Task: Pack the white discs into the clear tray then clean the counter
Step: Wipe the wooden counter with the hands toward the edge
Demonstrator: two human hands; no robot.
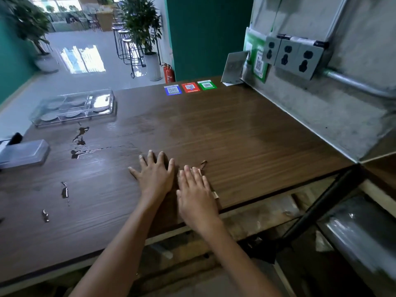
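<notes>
A: Counter (235, 136)?
B: Wood-grain, wet puddles (80, 144) toward its left edge.
A: Clear tray (74, 107)?
B: Far-left corner; rigid, likely light and slick; lift by its long walls. White discs (49, 117) inside, thin, pinch by the rims.
A: Hands?
B: Left hand (155, 176) and right hand (196, 191) flat, fingers spread, pressing a brown cloth (203, 165) at the near edge, well apart from the tray.

- The tray (74, 108) is clear plastic with small boxes inside. It sits flat, far left on the counter (235, 136).
- The discs (49, 117) lie flat in the tray's boxes.
- The counter is brown wood, with wet spots on its left.
</notes>
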